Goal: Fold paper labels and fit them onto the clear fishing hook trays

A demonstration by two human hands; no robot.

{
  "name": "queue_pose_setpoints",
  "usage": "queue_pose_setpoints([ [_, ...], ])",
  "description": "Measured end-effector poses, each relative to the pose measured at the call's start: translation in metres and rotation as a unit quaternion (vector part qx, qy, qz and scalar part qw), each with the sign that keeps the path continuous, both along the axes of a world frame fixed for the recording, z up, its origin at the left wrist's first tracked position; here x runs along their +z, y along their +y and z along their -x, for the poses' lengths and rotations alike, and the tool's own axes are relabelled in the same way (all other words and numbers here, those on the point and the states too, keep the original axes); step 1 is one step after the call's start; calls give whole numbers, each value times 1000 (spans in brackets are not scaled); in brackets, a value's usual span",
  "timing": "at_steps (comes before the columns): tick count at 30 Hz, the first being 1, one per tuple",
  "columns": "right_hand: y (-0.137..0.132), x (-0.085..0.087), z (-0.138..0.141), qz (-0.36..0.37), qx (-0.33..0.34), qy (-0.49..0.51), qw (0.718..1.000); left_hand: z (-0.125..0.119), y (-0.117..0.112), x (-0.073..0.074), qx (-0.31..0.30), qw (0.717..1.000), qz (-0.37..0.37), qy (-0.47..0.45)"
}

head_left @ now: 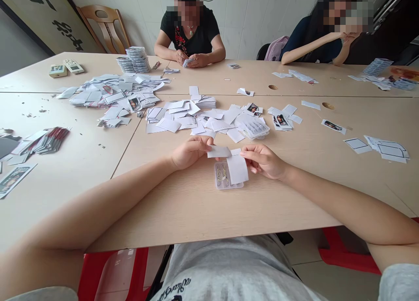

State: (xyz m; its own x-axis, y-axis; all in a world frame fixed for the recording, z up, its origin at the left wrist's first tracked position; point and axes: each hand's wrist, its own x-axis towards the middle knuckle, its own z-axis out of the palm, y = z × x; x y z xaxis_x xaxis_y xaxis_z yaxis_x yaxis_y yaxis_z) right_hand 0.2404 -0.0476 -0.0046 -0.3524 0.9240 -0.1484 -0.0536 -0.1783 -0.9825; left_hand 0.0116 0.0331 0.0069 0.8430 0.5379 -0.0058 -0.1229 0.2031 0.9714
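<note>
Near the table's front edge lies a small clear plastic box (220,184) with metal hooks in it, some gold-coloured. My left hand (192,152) pinches a small white card (218,151) by its left end. My right hand (263,160) holds another white card (238,170), which hangs over the right part of the box and hides what is under it. The two cards meet or overlap at their upper edges between my hands. Just beyond them spreads a loose pile of white cards (212,122), with several clear boxes (252,126) at its right.
A larger card heap (114,91) and stacked boxes (137,60) stand at the back left. Red-edged cards (52,140) lie at the left. More cards (388,149) lie on the right. Across the table (183,213) one person (193,34) handles cards; another (314,41) sits at the right.
</note>
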Motion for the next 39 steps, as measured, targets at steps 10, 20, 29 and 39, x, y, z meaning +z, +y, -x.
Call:
queue_pose_setpoints([
  [10,1,-1,1,2,-2,13,1000,1,0,3,17,1000,14,-4],
  [20,1,-2,0,14,0,37,999,-1,0,6,28,999,23,-11],
  [29,9,13,-21,-38,-84,58,994,0,1,5,33,999,32,-15],
  [39,52,36,-155,-110,-524,-25,844,1,1,5,26,998,53,-19],
])
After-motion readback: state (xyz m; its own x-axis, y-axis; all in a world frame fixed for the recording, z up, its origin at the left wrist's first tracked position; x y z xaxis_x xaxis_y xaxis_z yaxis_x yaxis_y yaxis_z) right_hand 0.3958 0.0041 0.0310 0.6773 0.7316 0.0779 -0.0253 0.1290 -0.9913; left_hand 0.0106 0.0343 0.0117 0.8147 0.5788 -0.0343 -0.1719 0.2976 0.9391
